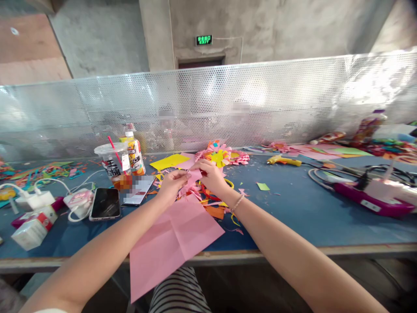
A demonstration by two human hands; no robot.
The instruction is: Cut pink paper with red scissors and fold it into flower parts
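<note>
Between my two hands is a small pink paper piece [194, 175], pinched from both sides. My left hand [173, 184] grips its left edge with thumb and fingertips. My right hand [211, 176] has its fingers curled round the other side. Under and in front of them lies a large creased pink sheet [177, 243], its near corner hanging past the table edge. Cut scraps, among them an orange piece [215, 211], lie beneath my hands. Just beyond are pink paper flowers with a yellow flower [220, 158] among them, and a yellow sheet [170, 161].
On the left stand a drink cup [112, 163] with a red straw and a bottle [135, 154], near two phones, one a dark phone [105, 203]. A yellow glue gun [284, 161] and a purple power strip [371, 198] with cables lie right. A perforated metal screen [276, 100] runs behind.
</note>
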